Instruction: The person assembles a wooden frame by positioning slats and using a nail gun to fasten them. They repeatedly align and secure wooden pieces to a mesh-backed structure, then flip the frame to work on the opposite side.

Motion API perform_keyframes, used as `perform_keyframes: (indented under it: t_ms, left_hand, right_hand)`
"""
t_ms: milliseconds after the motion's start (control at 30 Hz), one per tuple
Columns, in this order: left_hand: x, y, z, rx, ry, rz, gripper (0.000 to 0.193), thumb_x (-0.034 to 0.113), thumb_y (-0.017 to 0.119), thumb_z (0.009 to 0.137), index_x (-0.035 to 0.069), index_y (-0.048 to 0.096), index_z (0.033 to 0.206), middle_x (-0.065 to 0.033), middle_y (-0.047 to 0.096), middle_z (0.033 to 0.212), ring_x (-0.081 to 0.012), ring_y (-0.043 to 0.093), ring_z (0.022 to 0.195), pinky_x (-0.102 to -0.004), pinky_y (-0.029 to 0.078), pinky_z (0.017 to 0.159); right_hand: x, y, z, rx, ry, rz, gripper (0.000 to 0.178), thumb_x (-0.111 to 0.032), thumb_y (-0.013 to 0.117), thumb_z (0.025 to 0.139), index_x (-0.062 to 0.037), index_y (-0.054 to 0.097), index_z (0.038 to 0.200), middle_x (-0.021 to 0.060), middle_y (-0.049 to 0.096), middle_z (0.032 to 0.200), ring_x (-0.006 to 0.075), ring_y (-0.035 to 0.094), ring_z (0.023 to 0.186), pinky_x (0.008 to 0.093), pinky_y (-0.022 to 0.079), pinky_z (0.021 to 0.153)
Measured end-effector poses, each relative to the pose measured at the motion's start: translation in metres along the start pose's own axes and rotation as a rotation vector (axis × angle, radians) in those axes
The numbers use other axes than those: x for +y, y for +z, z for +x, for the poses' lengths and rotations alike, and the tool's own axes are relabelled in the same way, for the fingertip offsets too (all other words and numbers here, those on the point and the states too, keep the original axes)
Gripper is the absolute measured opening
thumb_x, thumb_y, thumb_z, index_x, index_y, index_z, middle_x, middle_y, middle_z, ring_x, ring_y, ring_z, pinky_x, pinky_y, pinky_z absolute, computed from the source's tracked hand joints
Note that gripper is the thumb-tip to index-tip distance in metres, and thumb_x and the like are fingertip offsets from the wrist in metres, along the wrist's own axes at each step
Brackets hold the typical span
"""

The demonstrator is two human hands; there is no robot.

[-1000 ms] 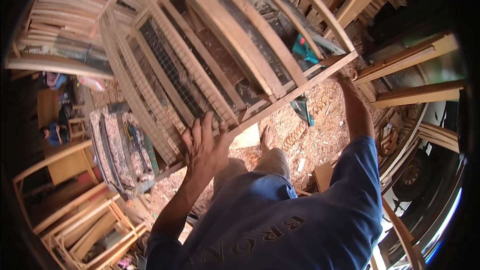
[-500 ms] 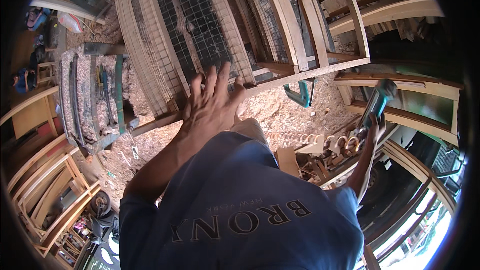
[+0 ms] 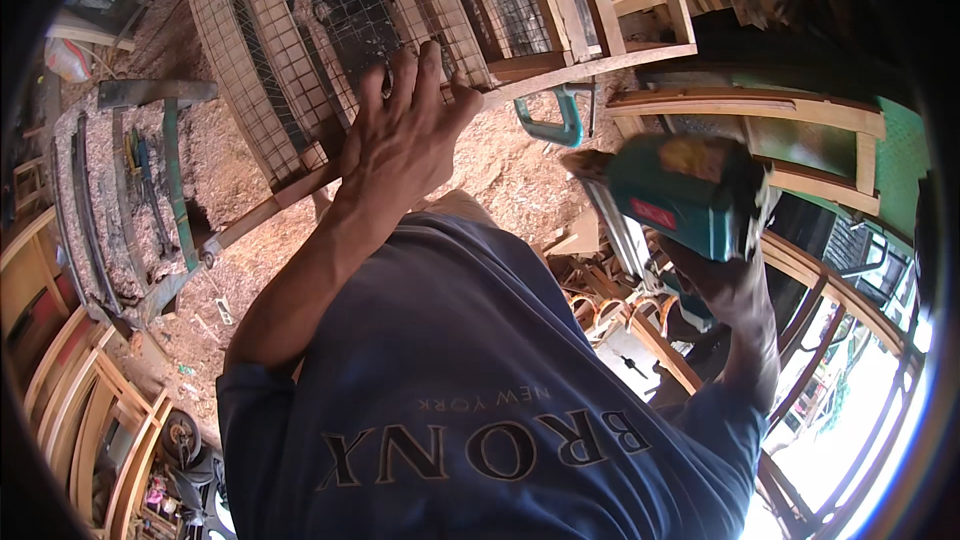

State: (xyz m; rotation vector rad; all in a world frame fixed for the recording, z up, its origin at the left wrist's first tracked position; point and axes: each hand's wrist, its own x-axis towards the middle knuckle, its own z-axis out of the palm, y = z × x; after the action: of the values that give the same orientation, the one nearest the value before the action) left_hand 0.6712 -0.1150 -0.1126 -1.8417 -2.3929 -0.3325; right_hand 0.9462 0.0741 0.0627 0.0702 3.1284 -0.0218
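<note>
My left hand [image 3: 395, 145] lies with spread, bent fingers over the near edge of a slatted wooden frame [image 3: 585, 68]. Wire mesh [image 3: 345, 25] covers part of that frame, and the fingertips touch it. In my right hand [image 3: 725, 285] is a teal nail gun [image 3: 675, 190], raised to the right of my body and slightly blurred. Its nose points left, apart from the frame. An orange coiled air hose [image 3: 610, 315] shows below the tool. A teal D-shaped handle [image 3: 565, 125] sits at the frame's near edge, between my hands.
Wood shavings [image 3: 520, 175] cover the ground. At left stands a worn stand with metal bars and a green rail [image 3: 180, 185]. Wooden frames [image 3: 75, 410] lean at lower left, more frames [image 3: 720, 105] at right. Offcuts [image 3: 600, 275] lie beside the hose.
My right hand has brought the nail gun closer and turned its nose leftward. The whole view has shifted, with the frame now farther left and up. My left hand stays on the frame's edge.
</note>
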Motion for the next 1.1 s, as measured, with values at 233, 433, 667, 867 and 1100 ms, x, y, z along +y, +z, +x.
perform_keyframes:
  t_ms: [233,433,667,867,1100]
  left_hand:
    - [-0.002,0.012,-0.002,0.08,0.006,0.047,0.036,0.009,0.064,0.085,0.016,0.061,0.12,-0.0255,0.052,0.138,-0.0348,0.052,0.123,-0.0485,0.04,0.095]
    - [-0.003,0.012,0.0,0.126,0.019,0.112,0.042,0.008,0.061,0.084,0.023,0.06,0.122,-0.023,0.058,0.132,-0.0311,0.054,0.118,-0.0493,0.042,0.095]
    - [-0.002,0.018,-0.002,0.161,0.006,0.072,0.045,0.01,0.063,0.083,0.024,0.058,0.125,-0.0228,0.056,0.136,-0.0309,0.052,0.122,-0.0493,0.041,0.097]
    - [0.0,0.015,-0.002,0.063,0.031,0.116,0.039,0.012,0.058,0.09,0.025,0.061,0.126,-0.0239,0.052,0.144,-0.0321,0.051,0.125,-0.0483,0.038,0.097]
    - [0.002,0.009,-0.002,0.056,0.006,0.164,0.036,0.016,0.065,0.086,0.025,0.061,0.12,-0.0183,0.061,0.127,-0.0281,0.053,0.118,-0.0444,0.039,0.095]
  right_hand:
    - [-0.006,-0.007,0.107,-0.295,0.657,0.696,0.042,-0.022,0.08,0.081,0.0013,0.064,0.112,0.0168,0.069,0.087,0.0267,0.069,0.077,0.0382,0.056,0.072]
    - [-0.014,-0.002,0.13,-0.224,0.292,0.591,0.026,-0.017,0.071,0.088,0.0012,0.064,0.105,0.0143,0.068,0.078,0.0209,0.067,0.065,0.0361,0.054,0.06]
    - [-0.01,-0.004,0.13,-0.342,0.563,0.789,0.017,-0.017,0.068,0.089,-0.0004,0.066,0.092,0.0039,0.058,0.055,0.0094,0.057,0.047,0.0295,0.046,0.044]
    - [-0.02,-0.001,0.13,-0.327,0.659,0.952,0.021,-0.013,0.071,0.086,0.0006,0.063,0.1,0.0014,0.059,0.062,0.0081,0.054,0.046,0.0264,0.041,0.04]
    - [-0.019,0.0,0.133,-0.328,0.698,0.945,0.017,-0.009,0.071,0.085,-0.0014,0.063,0.098,0.0013,0.058,0.063,0.0065,0.05,0.044,0.0242,0.039,0.038]
